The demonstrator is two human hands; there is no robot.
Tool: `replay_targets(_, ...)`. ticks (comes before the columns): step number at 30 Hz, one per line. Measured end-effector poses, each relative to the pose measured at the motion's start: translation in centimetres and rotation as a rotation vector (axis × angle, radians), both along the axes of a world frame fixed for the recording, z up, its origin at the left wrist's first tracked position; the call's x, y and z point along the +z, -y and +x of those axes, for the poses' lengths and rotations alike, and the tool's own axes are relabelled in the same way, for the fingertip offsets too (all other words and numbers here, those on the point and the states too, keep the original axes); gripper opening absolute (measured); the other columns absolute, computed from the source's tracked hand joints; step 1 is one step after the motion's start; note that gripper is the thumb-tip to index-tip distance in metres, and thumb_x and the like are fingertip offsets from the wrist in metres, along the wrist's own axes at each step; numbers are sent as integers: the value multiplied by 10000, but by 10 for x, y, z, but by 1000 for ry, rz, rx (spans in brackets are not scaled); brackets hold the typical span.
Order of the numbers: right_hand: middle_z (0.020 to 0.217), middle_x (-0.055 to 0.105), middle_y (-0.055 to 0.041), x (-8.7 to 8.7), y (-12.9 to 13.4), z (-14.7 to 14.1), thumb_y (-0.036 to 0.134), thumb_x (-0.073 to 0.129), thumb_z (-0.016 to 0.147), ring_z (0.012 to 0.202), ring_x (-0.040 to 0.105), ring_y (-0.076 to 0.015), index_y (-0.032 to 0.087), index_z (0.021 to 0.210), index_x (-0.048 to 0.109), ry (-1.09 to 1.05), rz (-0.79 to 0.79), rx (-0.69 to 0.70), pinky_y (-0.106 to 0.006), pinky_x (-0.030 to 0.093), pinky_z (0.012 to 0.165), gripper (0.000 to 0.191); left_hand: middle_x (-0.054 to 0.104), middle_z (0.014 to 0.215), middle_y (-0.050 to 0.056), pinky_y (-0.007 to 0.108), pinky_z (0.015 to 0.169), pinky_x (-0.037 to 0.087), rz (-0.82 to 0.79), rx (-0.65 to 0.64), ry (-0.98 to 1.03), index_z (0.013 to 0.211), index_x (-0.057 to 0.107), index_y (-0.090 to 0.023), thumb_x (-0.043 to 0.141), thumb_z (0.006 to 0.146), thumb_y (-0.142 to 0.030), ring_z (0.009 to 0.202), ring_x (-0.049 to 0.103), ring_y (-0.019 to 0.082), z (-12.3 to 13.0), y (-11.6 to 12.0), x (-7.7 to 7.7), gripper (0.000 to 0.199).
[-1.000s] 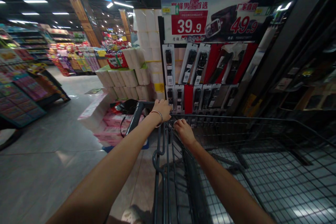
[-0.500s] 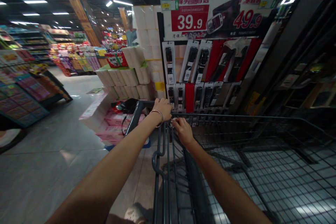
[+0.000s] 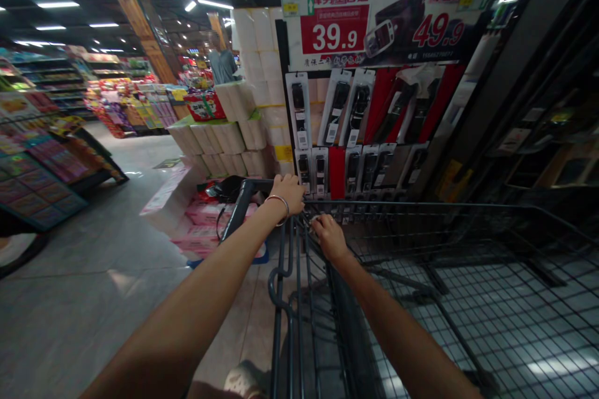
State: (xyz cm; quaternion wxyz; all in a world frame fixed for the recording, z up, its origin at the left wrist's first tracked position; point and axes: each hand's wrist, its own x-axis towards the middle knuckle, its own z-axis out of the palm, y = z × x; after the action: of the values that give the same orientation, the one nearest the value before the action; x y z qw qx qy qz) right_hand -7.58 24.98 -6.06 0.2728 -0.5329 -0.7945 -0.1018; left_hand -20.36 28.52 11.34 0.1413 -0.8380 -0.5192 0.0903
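Observation:
A dark metal shopping cart (image 3: 421,204) stands in front of me, its wire basket spreading to the right. My left hand (image 3: 288,193), with a bracelet at the wrist, is closed over the cart's frame at the far end of the handle (image 3: 238,211). Just to its right and slightly lower, my right hand (image 3: 330,237) is inside the basket's corner. Its thumb and fingers pinch together near a small pale scrap (image 3: 313,223) by the wire. The scrap is too small to name, and the right fingertips are partly hidden.
Beyond the cart hangs a rack of packaged belts (image 3: 337,106) under a price sign (image 3: 384,25). Stacked paper packs (image 3: 213,140) and pink-and-white packages (image 3: 166,202) stand left of it. A display stand (image 3: 42,168) is at far left. A person (image 3: 221,65) stands in the background.
My right hand has shifted slightly down and right, with the pale scrap at its fingertips. The left hand keeps its place on the cart. The view has moved a little.

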Motion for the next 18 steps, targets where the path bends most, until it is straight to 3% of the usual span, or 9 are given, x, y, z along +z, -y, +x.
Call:
replay_targets(5, 943, 622, -87, -26, 11, 16, 101, 573, 849, 895, 549, -207, 189, 927, 667, 79, -111, -41, -285, 485, 724, 151, 580, 1148, 122, 441, 900, 335, 3, -16, 23, 1055, 675, -243, 548, 770, -374, 1103, 467, 295, -1, -2, -2, 339)
replay_targets(8, 934, 623, -87, -25, 13, 19, 111, 582, 848, 898, 553, -210, 187, 899, 667, 99, -116, -36, -291, 484, 739, 125, 582, 1134, 115, 433, 901, 335, 10, -20, 23, 1050, 674, -246, 543, 777, -376, 1101, 472, 287, -2, -3, -3, 330)
replay_targets(18, 959, 592, -85, 45, 3, 2, 161, 510, 908, 895, 511, -203, 184, 983, 642, 38, 56, 27, -284, 438, 724, 154, 587, 1129, 124, 434, 911, 343, 21, -30, 10, 1053, 676, -228, 541, 772, -367, 1107, 476, 291, -1, -1, -2, 341)
